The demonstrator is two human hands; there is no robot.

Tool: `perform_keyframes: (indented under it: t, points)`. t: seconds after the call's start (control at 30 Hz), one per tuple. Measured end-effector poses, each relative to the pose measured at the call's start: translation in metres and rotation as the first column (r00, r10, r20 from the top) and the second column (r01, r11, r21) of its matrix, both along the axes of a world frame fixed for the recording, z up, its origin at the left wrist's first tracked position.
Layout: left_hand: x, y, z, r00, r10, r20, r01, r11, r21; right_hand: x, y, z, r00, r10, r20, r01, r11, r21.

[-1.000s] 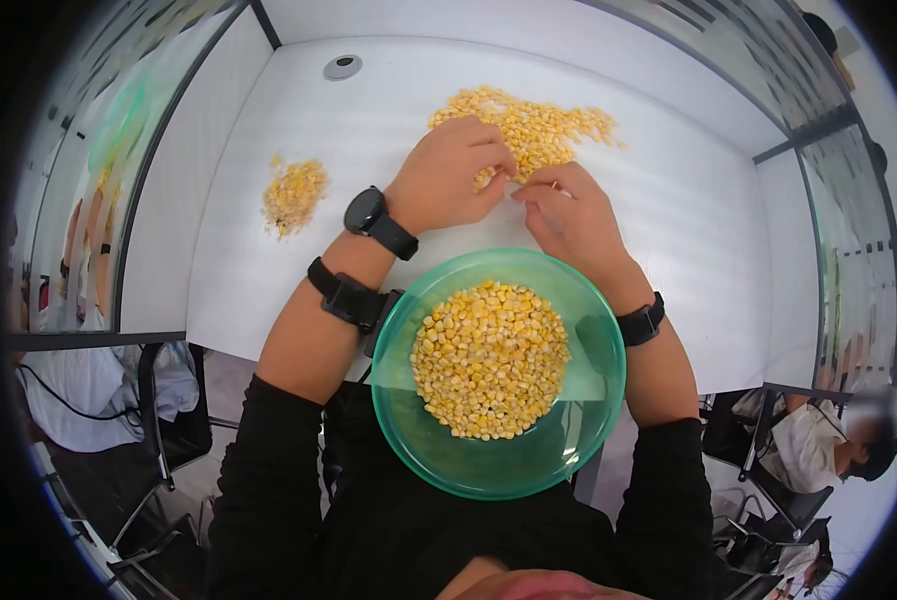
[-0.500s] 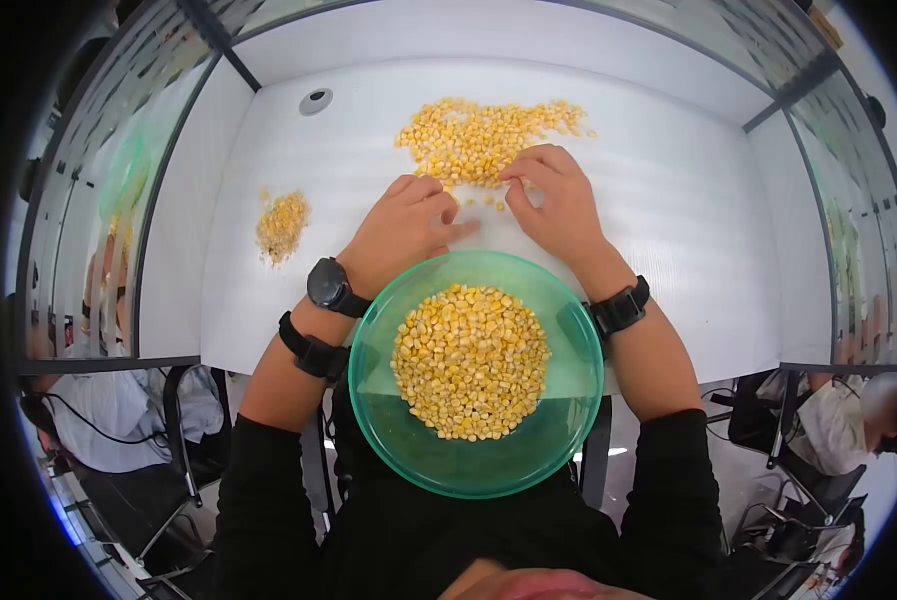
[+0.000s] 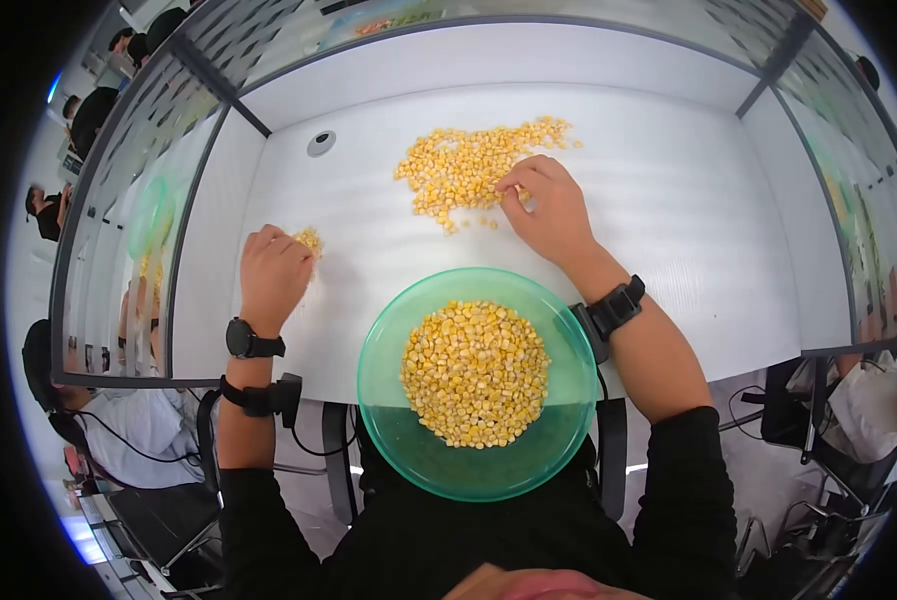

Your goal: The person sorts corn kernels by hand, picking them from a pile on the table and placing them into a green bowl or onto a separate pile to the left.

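Note:
A large heap of yellow corn kernels (image 3: 458,165) is spread on the white table. My right hand (image 3: 546,208) is at the heap's right edge, thumb and fingertips pinched together; whatever may be between them is too small to name. My left hand (image 3: 274,275) is at the left, over part of a small pile of pale bits (image 3: 309,240). Its fingers are curled and their tips are hidden. Nearest to me, a green translucent bowl (image 3: 378,400) holds a mound of kernels (image 3: 476,375).
White partitions (image 3: 498,55) with dark frames enclose the white table (image 3: 688,250) at the back and sides. A round cable hole (image 3: 321,143) lies at the back left. People sit on chairs beyond both sides.
My left hand has moved left from the large heap to the small pile. My right hand stays by the large heap, with its fingers still pinched. The camera view has shifted slightly.

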State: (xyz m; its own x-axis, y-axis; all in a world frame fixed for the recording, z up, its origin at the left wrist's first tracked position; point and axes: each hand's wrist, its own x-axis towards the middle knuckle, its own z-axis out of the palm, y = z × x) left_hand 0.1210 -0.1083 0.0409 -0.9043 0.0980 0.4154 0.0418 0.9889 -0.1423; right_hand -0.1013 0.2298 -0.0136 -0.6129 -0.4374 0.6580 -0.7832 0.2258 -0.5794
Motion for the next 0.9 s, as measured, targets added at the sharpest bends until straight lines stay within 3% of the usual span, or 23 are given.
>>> perform_keyframes:
  t: [0.13,0.23,0.33,0.43,0.53,0.63,0.73,0.9]
  points:
    - [0.007,-0.013,0.007,0.976,0.212,0.053,-0.210,0.977,-0.033,0.001,-0.001,-0.001,1.000,-0.021,0.008,0.021,1.000,-0.004]
    - [-0.001,-0.001,0.013,0.973,0.122,-0.196,-0.155,0.975,-0.162,0.000,-0.001,-0.003,0.996,-0.035,0.076,0.029,0.997,0.071]
    - [-0.028,0.030,0.020,0.963,0.100,-0.249,-0.141,0.979,-0.150,-0.003,-0.002,-0.010,0.997,-0.066,0.045,0.061,0.992,0.113]
    - [-0.060,0.046,0.006,0.991,-0.101,-0.089,0.114,0.980,0.162,-0.002,-0.004,-0.009,0.996,-0.051,0.075,0.044,0.995,0.085]
    - [-0.091,0.086,0.000,0.979,-0.088,0.186,-0.037,0.813,0.581,0.001,-0.003,-0.005,0.998,-0.041,0.053,0.036,0.995,0.095]
    - [-0.114,0.090,-0.026,0.990,-0.088,0.110,0.018,0.851,0.525,0.003,-0.004,-0.002,0.998,0.029,0.053,-0.033,0.997,0.074]
    - [-0.117,0.088,-0.035,0.994,-0.030,0.102,-0.030,0.837,0.546,0.011,-0.003,0.008,0.979,0.144,0.147,-0.156,0.985,0.069]
    - [-0.111,0.104,-0.033,0.998,-0.060,0.022,0.032,0.771,0.636,0.013,-0.004,0.009,0.982,0.174,0.072,-0.179,0.981,0.076]
